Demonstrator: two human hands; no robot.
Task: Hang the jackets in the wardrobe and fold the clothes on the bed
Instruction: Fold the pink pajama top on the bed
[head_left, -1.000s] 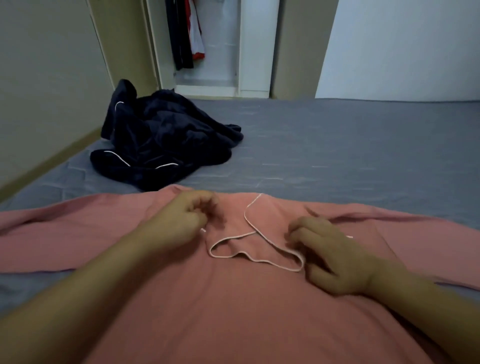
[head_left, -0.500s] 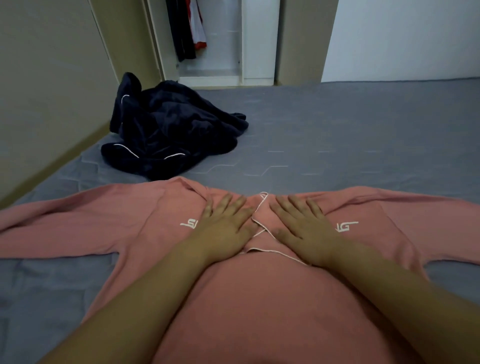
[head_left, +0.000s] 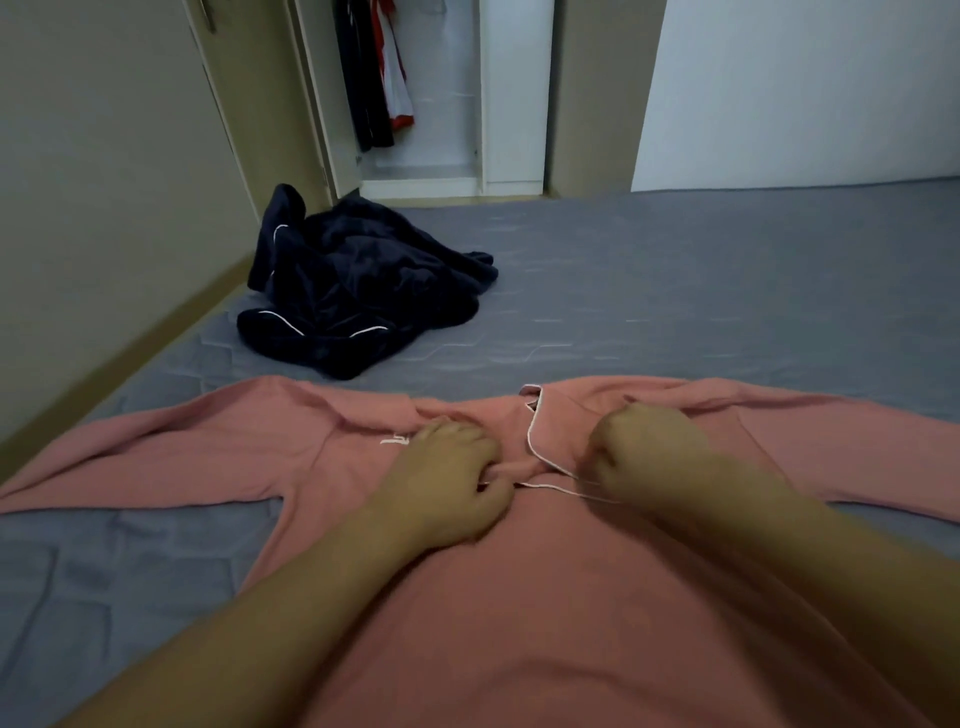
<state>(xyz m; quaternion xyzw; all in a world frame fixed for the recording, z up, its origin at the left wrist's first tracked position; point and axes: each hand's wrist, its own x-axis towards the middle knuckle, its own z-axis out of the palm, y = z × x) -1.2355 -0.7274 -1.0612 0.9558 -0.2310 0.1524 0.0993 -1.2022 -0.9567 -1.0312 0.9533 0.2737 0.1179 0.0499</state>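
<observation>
A pink pyjama top with white piping lies flat on the grey bed, sleeves spread left and right. My left hand sits at the collar with fingers curled, pinching the collar's fabric near the white edge. My right hand is curled into a fist on the right collar flap, gripping the cloth. A crumpled dark navy garment with white piping lies in a heap further up the bed on the left.
The open white wardrobe stands beyond the bed, with a dark jacket and a red and white one hanging inside. A beige wall runs along the bed's left side.
Both hands went from lying flat with straight fingers on the collar to curled, gripping the collar fabric. The collar flaps have been pulled apart and the camera tilted up slightly.
</observation>
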